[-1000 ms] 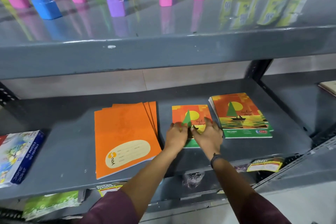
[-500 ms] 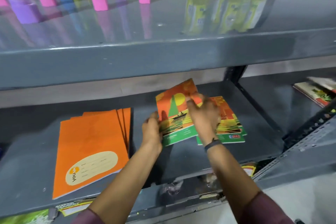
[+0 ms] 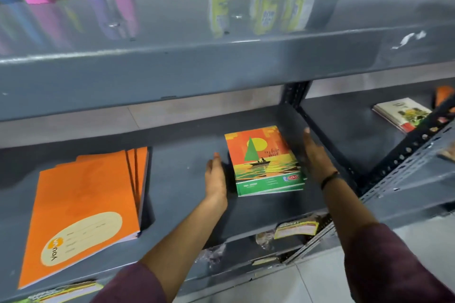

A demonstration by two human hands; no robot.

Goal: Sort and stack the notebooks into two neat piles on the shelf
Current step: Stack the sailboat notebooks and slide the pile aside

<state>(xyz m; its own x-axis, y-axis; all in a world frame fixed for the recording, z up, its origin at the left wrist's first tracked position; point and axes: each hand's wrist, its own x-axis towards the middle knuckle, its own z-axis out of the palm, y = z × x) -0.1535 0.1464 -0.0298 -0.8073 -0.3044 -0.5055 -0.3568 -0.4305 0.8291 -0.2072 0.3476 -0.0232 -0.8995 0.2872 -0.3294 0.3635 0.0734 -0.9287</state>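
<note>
Sailboat-cover notebooks (image 3: 266, 162), one squared pile, lie flat on the grey middle shelf (image 3: 182, 167) toward its right end, well apart from the fanned pile of orange notebooks (image 3: 83, 206) at the left. Left hand (image 3: 216, 179) stands edge-on against the pile's left side and right hand (image 3: 316, 157) just beside its right side. Fingers of both are straight and unclenched, grasping nothing; a dark band (image 3: 330, 178) circles the right wrist.
</note>
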